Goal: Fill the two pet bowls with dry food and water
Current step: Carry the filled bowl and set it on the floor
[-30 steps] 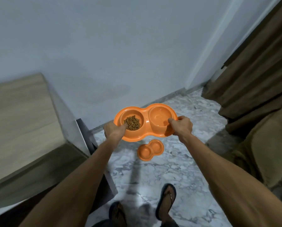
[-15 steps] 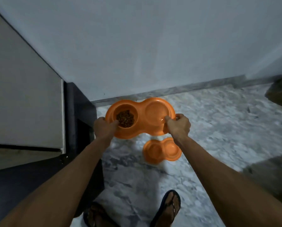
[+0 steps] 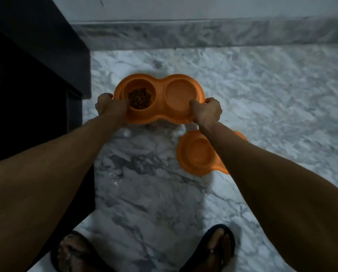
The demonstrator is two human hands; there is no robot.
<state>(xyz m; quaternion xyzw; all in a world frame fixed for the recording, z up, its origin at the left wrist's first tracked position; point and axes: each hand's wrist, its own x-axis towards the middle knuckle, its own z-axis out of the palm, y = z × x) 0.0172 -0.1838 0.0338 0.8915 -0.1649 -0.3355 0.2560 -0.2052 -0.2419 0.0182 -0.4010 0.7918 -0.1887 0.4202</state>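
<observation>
I hold an orange double pet bowl (image 3: 160,89) low over the marble floor, close to the wall. My left hand (image 3: 109,104) grips its left end and my right hand (image 3: 207,109) grips its right end. Brown dry food (image 3: 139,98) lies in its left cup; the right cup looks smooth and I cannot tell whether it holds water. A second orange double bowl (image 3: 195,154) lies on the floor to the lower right, its cups bare, partly hidden by my right forearm.
A dark cabinet (image 3: 36,65) stands at the left, its corner beside the held bowl. A marble skirting (image 3: 203,34) runs along the wall ahead. My two sandalled feet (image 3: 217,250) stand at the bottom on the grey-veined marble floor (image 3: 272,91).
I have bent down and the view has tipped toward the floor. The held bowl has dropped closer to the floor, left of and beyond the second bowl.
</observation>
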